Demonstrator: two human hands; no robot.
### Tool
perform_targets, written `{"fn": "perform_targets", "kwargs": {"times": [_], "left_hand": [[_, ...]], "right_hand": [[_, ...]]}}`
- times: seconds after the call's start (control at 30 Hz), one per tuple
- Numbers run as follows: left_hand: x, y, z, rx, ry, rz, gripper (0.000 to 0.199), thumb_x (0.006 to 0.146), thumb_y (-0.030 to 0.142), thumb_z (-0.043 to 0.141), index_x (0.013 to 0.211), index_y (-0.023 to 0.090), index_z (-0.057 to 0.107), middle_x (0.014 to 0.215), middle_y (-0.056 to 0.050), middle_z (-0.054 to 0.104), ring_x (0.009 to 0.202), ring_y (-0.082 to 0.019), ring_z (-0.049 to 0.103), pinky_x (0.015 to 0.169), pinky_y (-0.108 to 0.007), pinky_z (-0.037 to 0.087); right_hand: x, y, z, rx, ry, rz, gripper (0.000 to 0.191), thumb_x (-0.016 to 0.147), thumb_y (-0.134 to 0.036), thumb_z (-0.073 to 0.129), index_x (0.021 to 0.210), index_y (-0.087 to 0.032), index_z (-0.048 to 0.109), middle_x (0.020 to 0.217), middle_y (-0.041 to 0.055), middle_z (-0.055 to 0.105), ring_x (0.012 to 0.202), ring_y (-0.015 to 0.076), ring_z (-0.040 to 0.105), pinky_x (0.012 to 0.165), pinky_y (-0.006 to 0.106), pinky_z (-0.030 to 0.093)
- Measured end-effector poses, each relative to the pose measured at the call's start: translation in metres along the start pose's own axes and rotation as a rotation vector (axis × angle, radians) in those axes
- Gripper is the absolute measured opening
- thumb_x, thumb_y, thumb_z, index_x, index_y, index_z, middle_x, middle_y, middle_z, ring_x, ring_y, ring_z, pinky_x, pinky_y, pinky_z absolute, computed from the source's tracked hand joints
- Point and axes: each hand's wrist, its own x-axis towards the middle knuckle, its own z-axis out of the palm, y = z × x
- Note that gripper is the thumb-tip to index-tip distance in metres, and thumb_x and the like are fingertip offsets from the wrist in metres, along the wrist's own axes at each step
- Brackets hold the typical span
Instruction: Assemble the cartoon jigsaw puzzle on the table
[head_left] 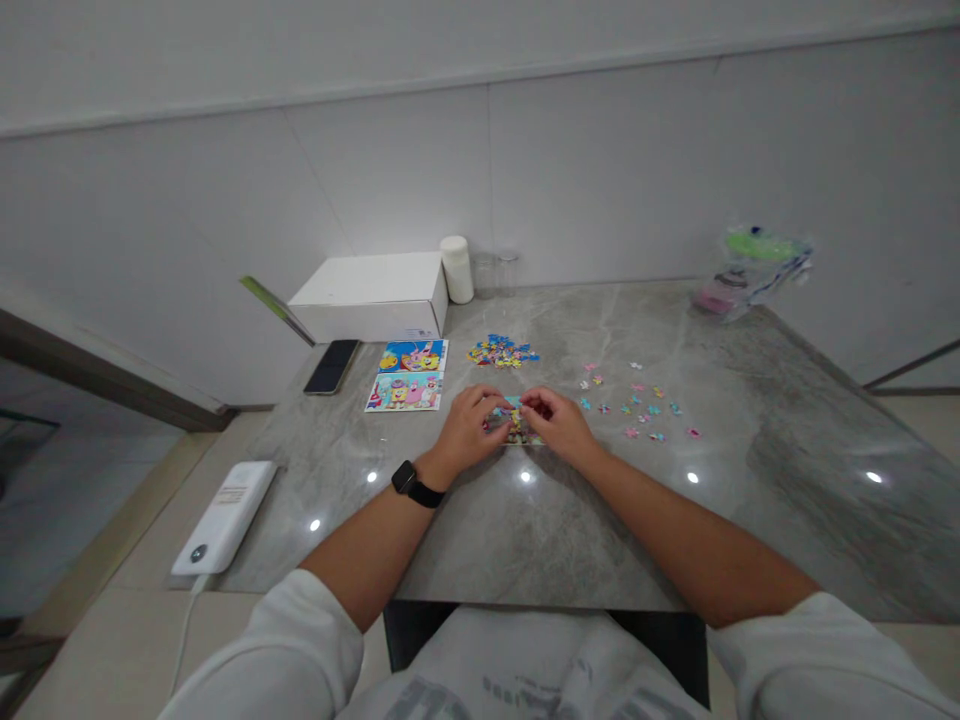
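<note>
A small, partly assembled jigsaw puzzle (516, 430) lies flat on the grey table, between my two hands. My left hand (474, 428), with a black watch on its wrist, curls around the puzzle's left side, thumb and fingertips against it. From the right, my right hand (559, 420) reaches to the puzzle's upper right part, its fingers pinched together. A tiny jigsaw piece seems to be in that pinch, mostly hidden by the fingers. Behind the hands sits a heap of loose jigsaw pieces (501, 351). Several single pieces (636, 400) are spread out to the right.
Left of the heap lies a printed cartoon picture sheet (407, 376), beside a phone (332, 367). Along the back stand a white box (367, 297), a white cylinder (457, 270) and clear glasses (507, 275). A plastic bag (750, 275) rests back right; a white corded device (226, 516) front left.
</note>
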Motion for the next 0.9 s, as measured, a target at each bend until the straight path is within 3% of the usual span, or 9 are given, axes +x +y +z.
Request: {"fn": "perform_targets", "kwargs": {"times": [0.17,0.3,0.5,0.9], "left_hand": [[-0.001,-0.01,-0.005,0.058,-0.083,-0.083,0.02,0.091,0.028,0.077,0.11,0.026,0.076,0.122,-0.007,0.068,0.117,-0.026,0.065,0.107,-0.045,0.05],[-0.002,-0.014,-0.003,0.098,-0.139,-0.122,0.019,0.089,0.028,0.079,0.108,0.026,0.077,0.121,-0.006,0.069,0.117,-0.027,0.065,0.106,-0.046,0.049],[-0.002,-0.015,0.006,0.138,-0.129,-0.132,0.017,0.089,0.03,0.08,0.106,0.027,0.079,0.12,-0.006,0.069,0.115,-0.027,0.064,0.103,-0.045,0.05],[-0.002,-0.015,0.008,0.118,-0.131,-0.109,0.022,0.091,0.026,0.076,0.113,0.026,0.078,0.122,-0.007,0.07,0.116,-0.026,0.064,0.104,-0.045,0.051]], "right_hand": [[0.004,0.004,-0.022,-0.434,-0.065,-0.257,0.018,0.098,-0.024,0.061,0.107,-0.022,0.076,0.103,0.0086,0.077,0.096,0.0235,0.067,0.091,0.037,0.048],[0.002,0.003,-0.026,-0.629,-0.163,-0.357,0.016,0.101,-0.025,0.064,0.105,-0.022,0.08,0.107,0.0095,0.076,0.102,0.0251,0.065,0.093,0.038,0.043],[-0.002,-0.002,-0.017,-0.678,-0.252,-0.374,0.014,0.1,-0.028,0.069,0.103,-0.024,0.082,0.106,0.0078,0.076,0.103,0.0247,0.063,0.092,0.039,0.04],[-0.002,-0.001,-0.017,-0.672,-0.291,-0.351,0.014,0.098,-0.027,0.071,0.104,-0.025,0.083,0.106,0.0061,0.076,0.104,0.0246,0.064,0.092,0.04,0.039]]}}
